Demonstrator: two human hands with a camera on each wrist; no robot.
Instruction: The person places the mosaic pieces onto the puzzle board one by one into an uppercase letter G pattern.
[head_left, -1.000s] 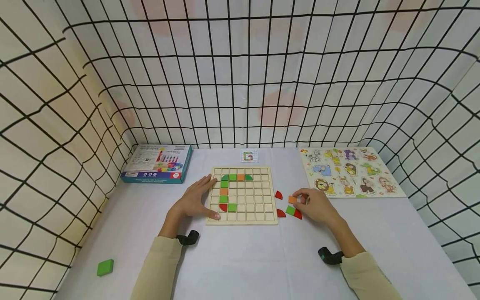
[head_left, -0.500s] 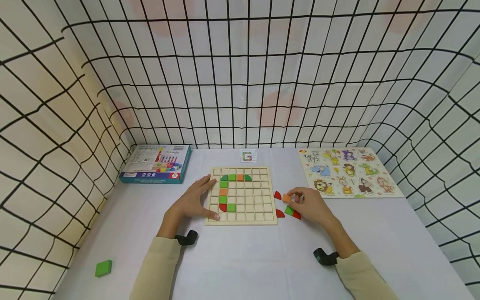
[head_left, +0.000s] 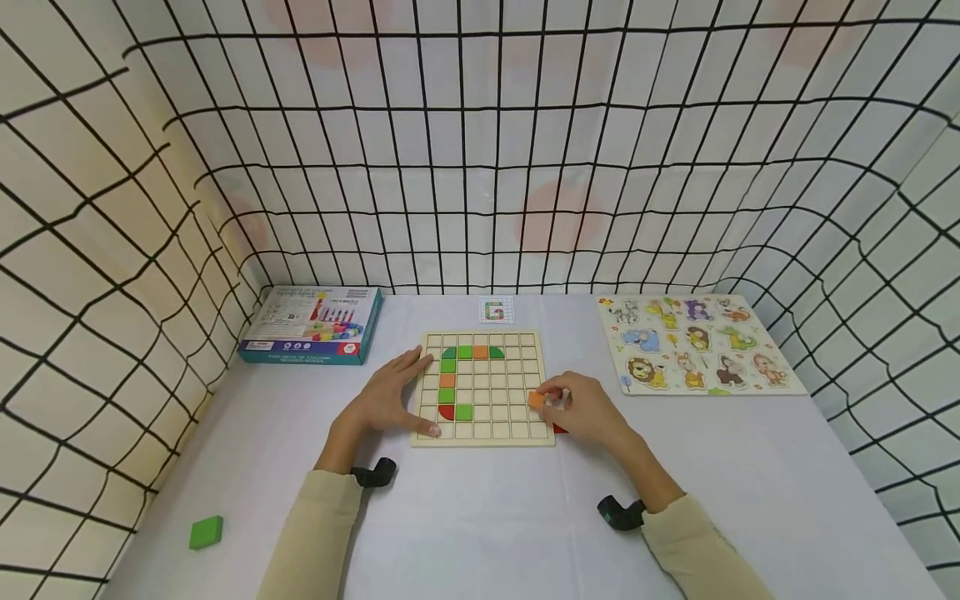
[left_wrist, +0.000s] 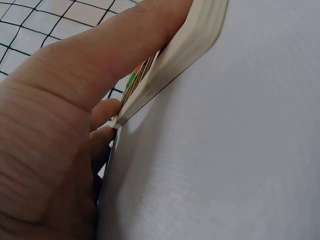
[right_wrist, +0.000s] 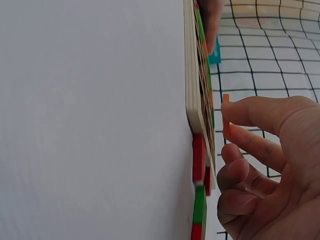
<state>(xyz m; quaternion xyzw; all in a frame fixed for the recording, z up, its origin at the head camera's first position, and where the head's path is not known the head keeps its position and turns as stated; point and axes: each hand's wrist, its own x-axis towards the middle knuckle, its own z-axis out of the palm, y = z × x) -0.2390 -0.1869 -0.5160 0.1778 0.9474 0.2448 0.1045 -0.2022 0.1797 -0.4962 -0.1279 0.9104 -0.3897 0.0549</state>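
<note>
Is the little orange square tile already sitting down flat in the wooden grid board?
No, the right hand pinches the orange square tile clear above the wooden grid board.

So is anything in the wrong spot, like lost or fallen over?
One green tile lies alone near the table's front left corner, far from the grid board and the loose pieces beside it. Everything else looks orderly: the right hand pinches an orange tile over the board, and the left hand rests on its edge.

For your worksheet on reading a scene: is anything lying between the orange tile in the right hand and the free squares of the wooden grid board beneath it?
Nothing visible. The right hand pinches the orange tile above the grid board near its right edge, where the squares are bare; the placed tiles sit towards the left and top.
</note>
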